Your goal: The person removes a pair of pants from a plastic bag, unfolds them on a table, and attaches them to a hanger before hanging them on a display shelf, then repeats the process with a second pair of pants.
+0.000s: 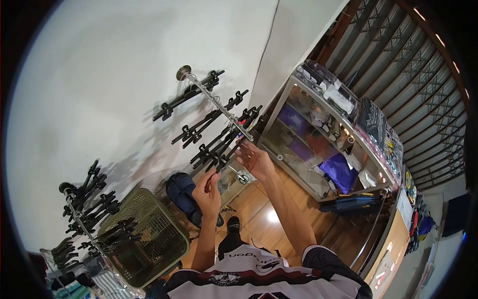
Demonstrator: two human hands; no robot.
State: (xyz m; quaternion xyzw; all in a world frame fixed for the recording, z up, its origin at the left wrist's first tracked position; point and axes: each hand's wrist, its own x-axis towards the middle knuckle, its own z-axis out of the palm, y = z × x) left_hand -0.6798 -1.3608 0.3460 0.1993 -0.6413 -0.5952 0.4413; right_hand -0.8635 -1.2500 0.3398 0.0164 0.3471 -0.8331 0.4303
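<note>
My left hand [207, 193] is raised with thumb and fingers pinched at the lower end of a black clip hanger [217, 160]. That hanger is at the front of a row of similar black hangers [203, 127] on a metal wall rod [216, 103]. My right hand [255, 162] is up by the rod's front end, palm turned to the hangers and fingers apart. Its fingertips overlap the hanger's other end in this view. A pair of scissors [242, 178] hangs just below, between my two hands.
A second rod [79, 219] with black hangers stands lower left, beside a green plastic basket [181, 236]. A dark blue bag [180, 192] rests by the wall. On the right, a glass display case [323, 149] carries packed clothes, before a metal folding shutter [398, 65].
</note>
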